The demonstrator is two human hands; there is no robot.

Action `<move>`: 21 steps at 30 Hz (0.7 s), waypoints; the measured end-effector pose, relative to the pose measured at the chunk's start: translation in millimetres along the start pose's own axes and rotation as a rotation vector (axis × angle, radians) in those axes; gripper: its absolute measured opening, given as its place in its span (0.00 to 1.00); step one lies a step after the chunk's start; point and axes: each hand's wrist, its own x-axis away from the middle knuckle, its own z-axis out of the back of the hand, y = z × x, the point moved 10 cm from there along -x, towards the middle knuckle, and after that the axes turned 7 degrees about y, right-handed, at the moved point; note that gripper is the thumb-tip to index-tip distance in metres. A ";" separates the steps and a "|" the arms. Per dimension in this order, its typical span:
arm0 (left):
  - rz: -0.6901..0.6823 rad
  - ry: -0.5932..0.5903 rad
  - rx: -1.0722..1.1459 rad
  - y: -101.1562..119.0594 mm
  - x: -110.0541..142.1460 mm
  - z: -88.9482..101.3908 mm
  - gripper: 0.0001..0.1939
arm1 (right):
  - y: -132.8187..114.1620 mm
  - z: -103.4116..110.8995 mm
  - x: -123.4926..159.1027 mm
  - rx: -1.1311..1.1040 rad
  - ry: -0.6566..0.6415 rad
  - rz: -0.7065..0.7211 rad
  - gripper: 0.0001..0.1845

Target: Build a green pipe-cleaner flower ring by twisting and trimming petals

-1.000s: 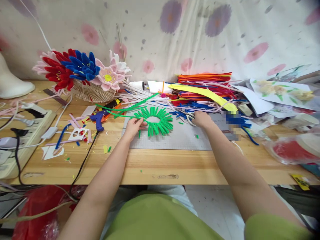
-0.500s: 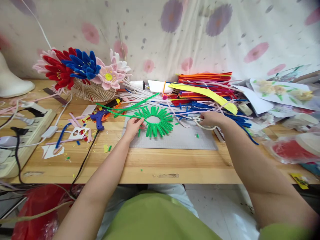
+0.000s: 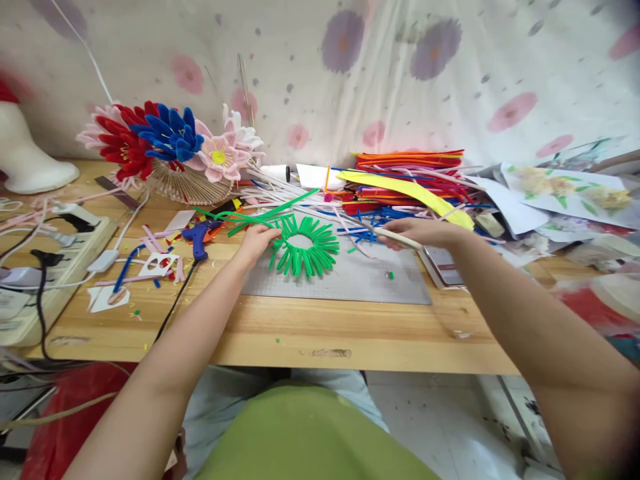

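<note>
On a grey cutting mat (image 3: pixel 370 283) lies a ring of looped green pipe cleaners (image 3: pixel 323 257), its loops fanned out like petals around an open centre. The fingers of my left hand (image 3: pixel 259 240) pinch its left edge. Several long green pipe cleaners (image 3: pixel 295 203) stretch just behind that hand. To the right of the ring, my right hand (image 3: pixel 423 232) is closed around scissors with pale handles (image 3: pixel 404 240). They are turned nearly edge-on, and their blades point left, apart from the ring. A small green scrap (image 3: pixel 391 275) rests on the mat.
A purple glue gun (image 3: pixel 200 237) lies left of the mat, its cord running forward. Plush flowers (image 3: pixel 173 133) stand at the back left; piled pipe cleaners (image 3: pixel 410 159) and a yellow strip (image 3: pixel 415 190) lie behind. A power strip (image 3: pixel 75 280) occupies the left, a phone (image 3: pixel 444 265) the right.
My right hand and the scissors have shifted left and turned, baring the phone. My left hand and the green ring have moved slightly left.
</note>
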 end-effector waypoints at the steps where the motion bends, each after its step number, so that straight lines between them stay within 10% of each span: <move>1: 0.003 -0.019 -0.021 3.4 -0.2 -3.9 0.10 | -16.4 -15.8 -5.4 -0.065 -0.052 0.035 0.29; 9: 0.076 -0.177 -0.274 13.3 2.6 -26.1 0.08 | -116.5 -105.6 -24.1 -0.517 -0.569 0.201 0.34; 15: -0.004 -0.241 -0.607 18.8 -7.2 -36.9 0.07 | -132.0 -141.4 -14.3 -0.690 -0.842 -0.054 0.36; 21: -0.043 -0.237 -0.839 29.4 -9.5 -48.2 0.05 | -131.7 -150.1 -17.9 -0.784 -0.827 -0.252 0.38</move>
